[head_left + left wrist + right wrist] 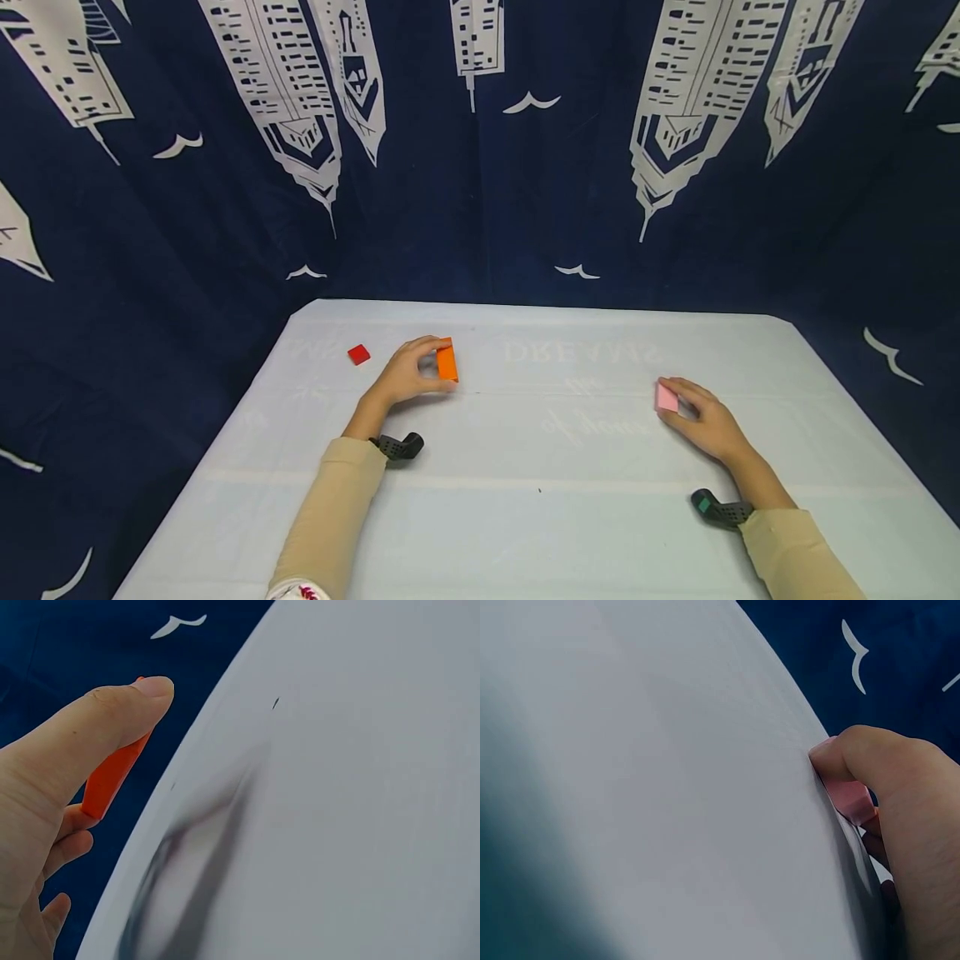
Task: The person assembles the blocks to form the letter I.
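Left fingers [431,343] pinch orange block [447,362]; right fingers [692,389] pinch pink block [666,398]; each partly hidden

Soft even light on white table [600,533], faint shadows, dimmer wrist views, right wrist view's lower-left corner blurred

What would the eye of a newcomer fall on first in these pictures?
Probably the dark blue backdrop with its upside-down white buildings, behind the white table. Next, the left hand pinches an orange piece, and the right hand grips a pink block across the table. A small red piece lies left of the left hand.
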The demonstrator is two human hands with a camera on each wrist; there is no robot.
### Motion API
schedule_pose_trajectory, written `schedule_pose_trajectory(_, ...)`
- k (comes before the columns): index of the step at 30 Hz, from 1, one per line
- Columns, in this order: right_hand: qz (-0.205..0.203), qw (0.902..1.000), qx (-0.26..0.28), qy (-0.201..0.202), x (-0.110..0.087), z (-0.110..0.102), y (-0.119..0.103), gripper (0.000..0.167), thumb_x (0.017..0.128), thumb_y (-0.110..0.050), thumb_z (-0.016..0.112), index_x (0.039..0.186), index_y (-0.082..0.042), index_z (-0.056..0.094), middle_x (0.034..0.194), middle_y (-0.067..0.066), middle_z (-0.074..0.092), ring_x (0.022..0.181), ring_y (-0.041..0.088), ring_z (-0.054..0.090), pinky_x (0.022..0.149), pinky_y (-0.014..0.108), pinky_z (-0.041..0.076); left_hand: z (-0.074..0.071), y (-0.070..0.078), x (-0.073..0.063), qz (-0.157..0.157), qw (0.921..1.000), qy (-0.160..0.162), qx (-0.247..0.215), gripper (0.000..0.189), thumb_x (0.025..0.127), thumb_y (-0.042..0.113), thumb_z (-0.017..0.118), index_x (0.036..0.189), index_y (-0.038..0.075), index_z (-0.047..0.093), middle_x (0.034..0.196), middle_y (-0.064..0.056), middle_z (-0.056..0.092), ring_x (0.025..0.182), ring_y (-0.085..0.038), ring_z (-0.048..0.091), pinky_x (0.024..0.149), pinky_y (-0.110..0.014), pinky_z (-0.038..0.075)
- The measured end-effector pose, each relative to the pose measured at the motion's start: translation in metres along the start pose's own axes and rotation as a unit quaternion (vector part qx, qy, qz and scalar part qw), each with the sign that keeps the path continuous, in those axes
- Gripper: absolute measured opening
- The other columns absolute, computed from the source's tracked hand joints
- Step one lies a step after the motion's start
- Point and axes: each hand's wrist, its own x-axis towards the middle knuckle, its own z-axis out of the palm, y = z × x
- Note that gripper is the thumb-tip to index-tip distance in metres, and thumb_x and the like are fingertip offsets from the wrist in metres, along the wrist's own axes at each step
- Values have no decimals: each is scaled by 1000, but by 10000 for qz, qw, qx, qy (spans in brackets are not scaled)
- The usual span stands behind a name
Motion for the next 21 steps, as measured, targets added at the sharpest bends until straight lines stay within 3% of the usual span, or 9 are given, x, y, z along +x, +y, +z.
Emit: schedule_pose_trajectory(21, 10, 10000, 0, -49, 0, -2, -2, 59, 90, -30, 70, 138, 0, 52, 141, 31, 43, 129, 55, 34, 99, 72, 27, 20, 20, 21, 117, 9998, -177, 10, 79, 69, 42, 87, 138, 19, 57, 144, -8, 48, 136, -31, 38, 112, -53, 26)
